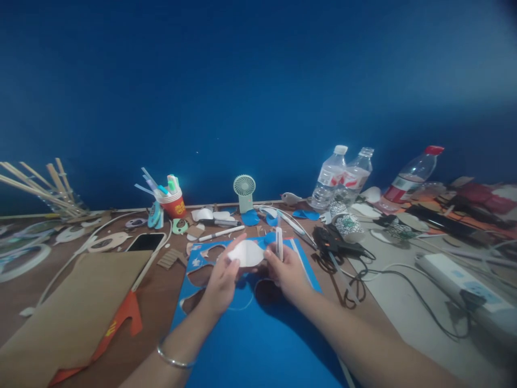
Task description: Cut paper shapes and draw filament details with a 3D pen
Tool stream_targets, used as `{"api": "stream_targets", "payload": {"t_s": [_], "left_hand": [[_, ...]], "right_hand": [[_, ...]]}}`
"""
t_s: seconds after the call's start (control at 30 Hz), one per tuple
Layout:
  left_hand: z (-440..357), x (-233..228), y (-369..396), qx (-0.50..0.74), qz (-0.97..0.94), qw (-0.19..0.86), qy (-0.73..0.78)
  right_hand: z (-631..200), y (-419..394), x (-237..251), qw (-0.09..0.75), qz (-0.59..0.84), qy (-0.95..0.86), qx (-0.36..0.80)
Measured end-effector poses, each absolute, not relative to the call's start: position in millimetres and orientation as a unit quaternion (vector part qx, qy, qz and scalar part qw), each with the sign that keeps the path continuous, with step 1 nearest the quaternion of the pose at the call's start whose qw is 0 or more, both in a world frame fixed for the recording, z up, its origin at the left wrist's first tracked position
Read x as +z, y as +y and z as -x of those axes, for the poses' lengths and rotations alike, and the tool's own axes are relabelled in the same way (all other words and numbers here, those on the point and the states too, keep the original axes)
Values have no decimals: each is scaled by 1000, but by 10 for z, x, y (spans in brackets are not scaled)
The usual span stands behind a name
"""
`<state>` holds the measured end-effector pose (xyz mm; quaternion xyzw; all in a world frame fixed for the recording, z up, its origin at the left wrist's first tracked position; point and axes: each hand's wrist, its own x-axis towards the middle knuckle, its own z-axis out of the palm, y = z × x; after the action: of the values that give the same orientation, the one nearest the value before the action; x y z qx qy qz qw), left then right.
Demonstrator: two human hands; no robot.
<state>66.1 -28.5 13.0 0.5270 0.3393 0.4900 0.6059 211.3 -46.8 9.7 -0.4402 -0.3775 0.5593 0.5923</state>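
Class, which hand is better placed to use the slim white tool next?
Probably the right hand: it holds the slim white tool, while the left hand grips the white cutout.

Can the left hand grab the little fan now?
Probably not yet: the left hand holds the white cutout. Freed, its way to the handheld fan looks open, over the white pen.

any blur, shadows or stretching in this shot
Head view: softly hazy overall, small print hard to read; head view: dark shadow on the blue sheet below the right hand; head view: wall paler at upper right; head view: red-capped bottle leans outward, perhaps lens distortion
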Motion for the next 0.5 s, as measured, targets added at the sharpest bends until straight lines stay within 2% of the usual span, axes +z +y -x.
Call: {"api": "stream_targets", "payload": {"t_s": [0.2,0.5], "left_hand": [[-670,66,-204,484,-488,584,432],[-683,157,-242,521,-409,629,407]], "right_hand": [[-2096,-476,-24,564,420,-477,527],[-2137,-441,-17,612,449,-427,492]]}}
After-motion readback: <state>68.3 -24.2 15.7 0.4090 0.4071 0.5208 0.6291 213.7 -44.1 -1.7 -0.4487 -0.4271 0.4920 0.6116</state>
